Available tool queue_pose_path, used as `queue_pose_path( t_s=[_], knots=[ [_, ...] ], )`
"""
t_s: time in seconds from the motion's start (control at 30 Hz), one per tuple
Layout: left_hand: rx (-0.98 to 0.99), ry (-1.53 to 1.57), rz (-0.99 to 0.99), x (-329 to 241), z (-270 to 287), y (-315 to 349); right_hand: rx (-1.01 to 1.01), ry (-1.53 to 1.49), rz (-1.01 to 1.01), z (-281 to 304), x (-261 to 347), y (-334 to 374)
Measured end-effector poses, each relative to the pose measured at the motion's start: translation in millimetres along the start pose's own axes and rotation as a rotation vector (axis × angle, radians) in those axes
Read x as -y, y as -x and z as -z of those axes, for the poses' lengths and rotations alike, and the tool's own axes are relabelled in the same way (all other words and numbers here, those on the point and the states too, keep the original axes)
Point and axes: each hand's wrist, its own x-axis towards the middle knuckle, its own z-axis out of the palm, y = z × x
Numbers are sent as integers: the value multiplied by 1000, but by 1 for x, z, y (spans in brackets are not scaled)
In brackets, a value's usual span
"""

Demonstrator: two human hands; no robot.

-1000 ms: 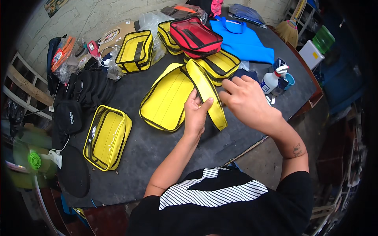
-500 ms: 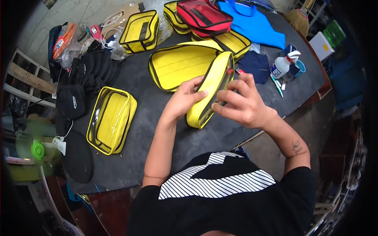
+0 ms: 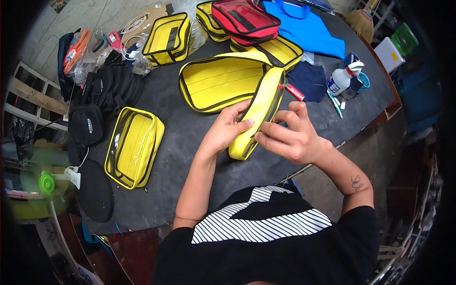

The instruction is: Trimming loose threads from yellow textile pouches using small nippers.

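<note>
An unzipped yellow bag with black trim lies on the dark table, its narrow side panel raised toward me. My left hand grips this panel, thumb on the yellow face and fingers behind it. At the panel's right edge, along the dark zipper or clear strip, my right hand is closed in a pinch with curled fingers. A bit of something greenish shows among those fingers, too small to name. Just beyond the right hand, a small red lighter-shaped object lies beside the bag.
Left of my arms lies another yellow clear-topped bag. Farther back are a yellow bag, a red bag stacked on yellow ones, and blue fabric. A spray bottle and toothbrush sit right; a green fan is left.
Both hands and the held panel have shifted slightly down and right. The red lighter-shaped object, partly hidden before, now shows more fully.
</note>
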Motion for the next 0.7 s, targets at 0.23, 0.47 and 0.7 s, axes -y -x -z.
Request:
queue_pose_path(
  t_s=[0.23, 0.47, 0.7],
  knots=[
    [-31, -9, 2, 6, -1, 3, 70, 86, -20, 3, -17, 3],
    [-45, 6, -10, 4, -3, 3, 19, -5, -87, -1, 2, 8],
    [-16, 485, 65, 13, -18, 5, 140, -85, -434, 19, -17, 9]
  ],
)
